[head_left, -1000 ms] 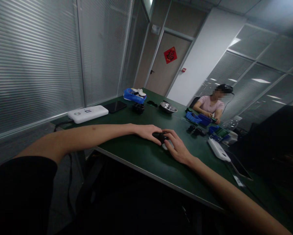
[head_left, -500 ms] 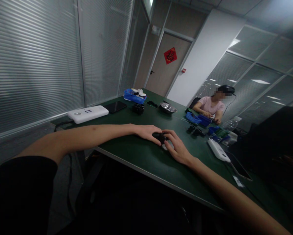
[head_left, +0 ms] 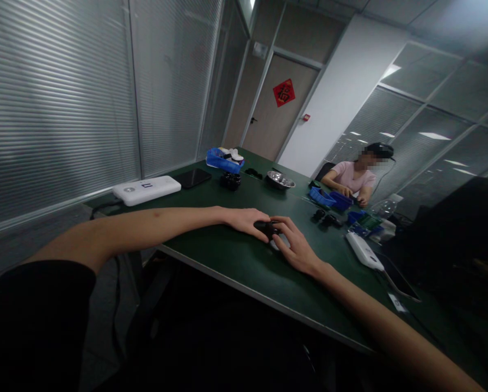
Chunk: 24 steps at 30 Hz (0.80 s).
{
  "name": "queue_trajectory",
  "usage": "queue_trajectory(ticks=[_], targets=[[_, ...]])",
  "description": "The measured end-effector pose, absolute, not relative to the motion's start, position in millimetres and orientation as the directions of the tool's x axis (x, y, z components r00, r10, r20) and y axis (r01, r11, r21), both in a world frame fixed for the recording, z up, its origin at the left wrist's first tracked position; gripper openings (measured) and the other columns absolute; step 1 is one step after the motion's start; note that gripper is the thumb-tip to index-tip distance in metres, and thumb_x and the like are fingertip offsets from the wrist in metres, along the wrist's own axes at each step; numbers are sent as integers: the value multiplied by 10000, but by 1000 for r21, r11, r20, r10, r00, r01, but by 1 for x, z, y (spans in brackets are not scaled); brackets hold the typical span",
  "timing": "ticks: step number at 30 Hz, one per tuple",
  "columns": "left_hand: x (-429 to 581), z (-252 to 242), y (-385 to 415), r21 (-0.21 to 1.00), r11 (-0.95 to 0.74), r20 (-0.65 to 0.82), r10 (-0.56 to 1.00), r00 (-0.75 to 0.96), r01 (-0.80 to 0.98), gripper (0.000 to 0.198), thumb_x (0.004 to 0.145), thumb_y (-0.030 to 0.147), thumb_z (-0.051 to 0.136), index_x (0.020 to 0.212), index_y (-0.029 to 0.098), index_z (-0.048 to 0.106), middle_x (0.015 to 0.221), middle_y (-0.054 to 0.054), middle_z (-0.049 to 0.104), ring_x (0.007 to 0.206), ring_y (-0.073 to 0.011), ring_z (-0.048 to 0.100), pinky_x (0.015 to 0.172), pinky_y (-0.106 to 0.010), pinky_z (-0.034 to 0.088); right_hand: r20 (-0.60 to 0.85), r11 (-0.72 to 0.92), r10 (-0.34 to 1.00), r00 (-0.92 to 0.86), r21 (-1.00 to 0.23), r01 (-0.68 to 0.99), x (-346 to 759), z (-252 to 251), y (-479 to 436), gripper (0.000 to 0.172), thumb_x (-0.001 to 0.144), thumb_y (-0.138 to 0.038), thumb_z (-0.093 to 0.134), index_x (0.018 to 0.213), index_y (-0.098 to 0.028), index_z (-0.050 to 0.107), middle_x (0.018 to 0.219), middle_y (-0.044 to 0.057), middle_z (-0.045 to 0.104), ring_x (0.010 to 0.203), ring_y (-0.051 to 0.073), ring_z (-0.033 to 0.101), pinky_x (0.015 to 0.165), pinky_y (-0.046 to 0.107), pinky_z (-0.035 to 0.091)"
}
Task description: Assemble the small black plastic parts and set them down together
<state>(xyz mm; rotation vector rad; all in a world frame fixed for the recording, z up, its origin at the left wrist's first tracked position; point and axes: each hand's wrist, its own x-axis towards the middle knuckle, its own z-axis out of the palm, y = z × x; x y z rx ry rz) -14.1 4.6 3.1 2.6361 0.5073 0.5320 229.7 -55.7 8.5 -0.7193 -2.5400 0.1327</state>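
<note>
Over the green table, my left hand (head_left: 249,221) grips a small black rounded part (head_left: 264,226) that resembles a computer mouse casing. From the other side, the fingers of my right hand (head_left: 295,245) curl onto the same part and hide some of it. Something pale (head_left: 279,244) shows below the right fingers, partly covered; I cannot make out what it is. Both forearms rest near the front of the table.
A white power bank (head_left: 147,190) and a dark phone (head_left: 192,178) lie at left. Behind stand a blue bin (head_left: 216,160), black parts (head_left: 230,181) and a metal bowl (head_left: 280,181). Another power bank (head_left: 363,250) lies at right. A person (head_left: 356,177) works at the far side.
My hands and the black part stay almost exactly where they were. The person across the table has shifted very slightly.
</note>
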Motion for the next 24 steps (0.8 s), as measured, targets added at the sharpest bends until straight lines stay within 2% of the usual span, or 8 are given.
queue_trajectory(ticks=[7,15,24], targets=[[-15,3,3,459,-846,283,428,859,270,579,878,613,672,1232,158,617,1144,-94,665,1045,-236,623,887,-298,437,418,869,495,-761,-244,431,232,9,-54,281,1066,-265,352,1283,-264,530,1418,126,503,1307,291,523,1100,547,470],[-15,2,5,472,-848,301,412,860,242,515,873,560,699,1201,168,638,1128,-88,669,1032,-240,621,886,-314,440,445,857,512,-734,-215,468,231,7,-54,234,1045,-357,495,1254,-278,566,1385,120,537,1283,307,548,1089,547,490],[-14,3,4,462,-848,297,425,855,261,568,870,600,688,1219,156,629,1145,-97,673,1044,-245,627,892,-311,439,435,870,492,-754,-230,435,232,7,-53,294,1052,-262,383,1300,-275,541,1408,121,522,1305,302,530,1101,562,477]])
